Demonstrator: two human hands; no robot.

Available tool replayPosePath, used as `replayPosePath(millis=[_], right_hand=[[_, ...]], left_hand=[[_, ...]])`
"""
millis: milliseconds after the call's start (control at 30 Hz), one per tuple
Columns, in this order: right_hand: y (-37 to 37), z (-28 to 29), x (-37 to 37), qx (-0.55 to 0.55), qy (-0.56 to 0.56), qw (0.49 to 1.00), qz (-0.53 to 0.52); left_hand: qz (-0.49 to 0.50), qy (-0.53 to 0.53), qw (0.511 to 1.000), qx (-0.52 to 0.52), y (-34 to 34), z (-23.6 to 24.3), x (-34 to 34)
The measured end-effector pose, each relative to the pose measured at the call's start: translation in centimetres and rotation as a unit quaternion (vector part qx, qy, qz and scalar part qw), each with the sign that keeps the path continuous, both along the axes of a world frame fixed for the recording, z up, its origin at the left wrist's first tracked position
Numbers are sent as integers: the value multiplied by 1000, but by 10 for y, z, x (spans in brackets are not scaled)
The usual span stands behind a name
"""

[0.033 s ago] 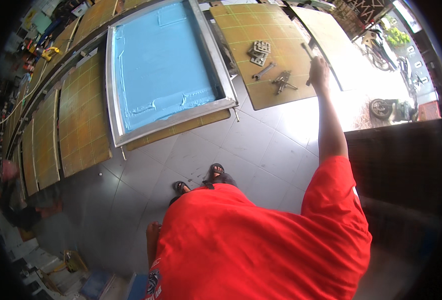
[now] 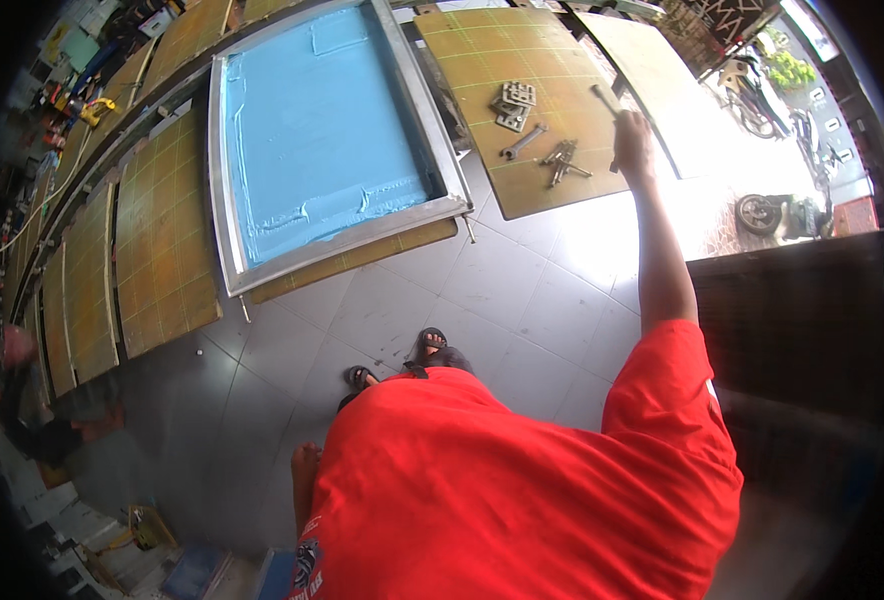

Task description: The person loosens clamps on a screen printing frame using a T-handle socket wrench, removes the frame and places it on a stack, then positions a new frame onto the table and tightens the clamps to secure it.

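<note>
My right hand [image 2: 634, 142] is closed around a long, slim metal tool [image 2: 602, 94], held over the right side of a yellow-brown board with a green grid [image 2: 482, 55]. On that board lie stacked metal plates [image 2: 514, 105], a wrench [image 2: 524, 142] and a pile of small metal parts [image 2: 562, 162]. To the left, a metal-framed screen [image 2: 322, 130] with a light blue coated face rests over the boards. My left hand [image 2: 305, 462] hangs beside my red shirt, partly hidden; its fingers are too small and covered to read.
More gridded boards [image 2: 162, 240] line a rail at left, where a co-worker [image 2: 37, 410] is at the edge. A scooter [image 2: 782, 215] stands at right beyond a dark panel [image 2: 782, 330]. Tiled floor [image 2: 492, 300] is below; assorted items [image 2: 192, 575] lie lower left.
My right hand and the tool have shifted slightly left over the board. Otherwise little differs.
</note>
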State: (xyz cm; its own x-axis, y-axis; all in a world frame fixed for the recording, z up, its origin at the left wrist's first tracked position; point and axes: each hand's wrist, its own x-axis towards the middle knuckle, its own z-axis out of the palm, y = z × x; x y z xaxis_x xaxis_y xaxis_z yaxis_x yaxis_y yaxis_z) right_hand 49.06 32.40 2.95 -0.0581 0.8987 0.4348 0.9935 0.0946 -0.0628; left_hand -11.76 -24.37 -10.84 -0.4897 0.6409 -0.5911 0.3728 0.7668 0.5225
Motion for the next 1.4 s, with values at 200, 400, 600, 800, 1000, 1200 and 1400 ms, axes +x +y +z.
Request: replayPosePath(millis=[200,400,600,800,1000,1200,1400], right_hand=[[-127,19,-111,8,19,961,276],[-260,-25,-230,-203,58,879,427],[-296,-43,-248,-169,95,905,379],[-316,-46,-238,38,276,960,-9],[-335,-75,-235,-172,771,600,-122],[-332,-93,-215,-234,833,472,-169],[-323,-106,-199,-270,865,407,-118]], left_hand=[[-58,-132,981,131,103,31,9],[-57,-607,791,53,227,111,77],[-254,-488,835,-9,277,114,160],[-291,-382,850,217,277,48,210],[-234,-435,851,175,279,55,225],[-169,-490,841,153,281,57,246],[-131,-514,836,140,281,54,256]])
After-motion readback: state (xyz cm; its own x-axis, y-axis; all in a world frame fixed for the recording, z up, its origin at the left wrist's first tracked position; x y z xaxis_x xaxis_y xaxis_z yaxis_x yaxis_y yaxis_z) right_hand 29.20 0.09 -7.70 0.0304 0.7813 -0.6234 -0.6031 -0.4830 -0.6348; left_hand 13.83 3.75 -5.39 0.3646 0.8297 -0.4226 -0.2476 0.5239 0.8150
